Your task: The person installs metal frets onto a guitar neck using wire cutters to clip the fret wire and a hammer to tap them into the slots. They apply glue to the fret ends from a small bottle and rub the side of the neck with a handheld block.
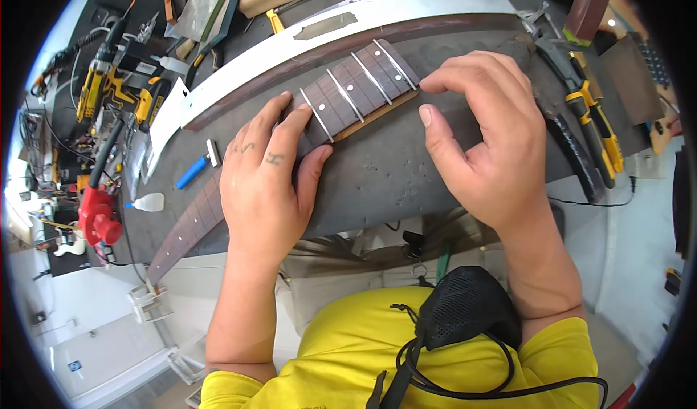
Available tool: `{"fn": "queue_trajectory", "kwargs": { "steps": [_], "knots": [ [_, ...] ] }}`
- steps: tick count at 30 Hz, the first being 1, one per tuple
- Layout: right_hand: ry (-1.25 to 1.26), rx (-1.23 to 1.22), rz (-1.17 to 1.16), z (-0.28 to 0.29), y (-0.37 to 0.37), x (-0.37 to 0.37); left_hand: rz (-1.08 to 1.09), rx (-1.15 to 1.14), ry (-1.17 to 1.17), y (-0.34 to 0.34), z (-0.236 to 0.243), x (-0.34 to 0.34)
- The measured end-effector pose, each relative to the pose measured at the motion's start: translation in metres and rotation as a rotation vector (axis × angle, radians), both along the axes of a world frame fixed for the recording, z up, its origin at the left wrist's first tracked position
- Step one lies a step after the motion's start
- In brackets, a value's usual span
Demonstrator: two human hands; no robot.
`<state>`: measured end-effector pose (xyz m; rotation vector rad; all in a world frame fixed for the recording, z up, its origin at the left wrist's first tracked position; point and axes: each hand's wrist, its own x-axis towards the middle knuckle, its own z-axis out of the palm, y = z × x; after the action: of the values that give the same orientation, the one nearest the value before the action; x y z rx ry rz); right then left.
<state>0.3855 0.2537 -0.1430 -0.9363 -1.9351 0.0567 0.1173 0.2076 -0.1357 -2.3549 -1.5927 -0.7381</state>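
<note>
A dark-faced guitar neck [361,93] lies slantwise across a desk [385,173] beneath a worker's two bare hands, its broad end pointing up and to the right. The left hand [263,165] clasps the neck from above, fingers slightly apart across its face and thumb against the near edge. Opposite, the right hand [497,133] hovers just off the broad end, thumb and index finger curved and spread, with nothing seen between them; whether the index fingertip touches the neck cannot be told. Four bright fret wires [372,78] cross the neck beyond the left hand, while the narrower stretch at lower left shows no such shine. The work appears to be at the fretting stage, with wires being set or checked. The next move would seem to call for a firm left hold and a light closing of the right fingers at a wire's end. Behind the neck lies a long white-topped beam [428,7]; a blue-handled tool [192,173] and a small squeeze bottle [150,203] rest to the left, yellow-and-black pliers [594,142] to the right.
</note>
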Motion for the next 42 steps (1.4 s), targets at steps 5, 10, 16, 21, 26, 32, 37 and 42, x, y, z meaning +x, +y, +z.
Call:
{"fn": "queue_trajectory", "kwargs": {
  "steps": [5,10,16,21,26,32,37,42],
  "knots": [
    [0.003,-0.059,-0.024,0.001,-0.002,-0.005,0.0,-0.036,0.023,0.002,-0.001,-0.004],
    [-0.037,-0.077,-0.036,0.009,-0.005,-0.009,-0.071,-0.049,0.146,0.01,0.011,-0.011],
    [-0.073,-0.194,0.07,0.012,-0.003,0.003,0.035,-0.309,0.029,0.016,0.04,-0.016],
    [-0.058,-0.205,0.102,0.009,-0.003,0.006,0.032,-0.34,0.025,0.017,0.043,-0.016],
    [-0.056,-0.201,0.101,0.008,-0.003,0.005,0.026,-0.339,0.022,0.018,0.043,-0.017],
    [-0.082,-0.21,0.095,0.01,-0.004,0.006,0.037,-0.34,0.042,0.017,0.044,-0.018],
    [-0.133,-0.207,0.056,0.012,-0.006,0.006,-0.018,-0.236,0.107,0.017,0.035,-0.017],
    [-0.064,-0.147,0.083,0.009,-0.005,0.003,-0.033,-0.048,0.112,0.003,0.013,-0.004]
  ]
}}
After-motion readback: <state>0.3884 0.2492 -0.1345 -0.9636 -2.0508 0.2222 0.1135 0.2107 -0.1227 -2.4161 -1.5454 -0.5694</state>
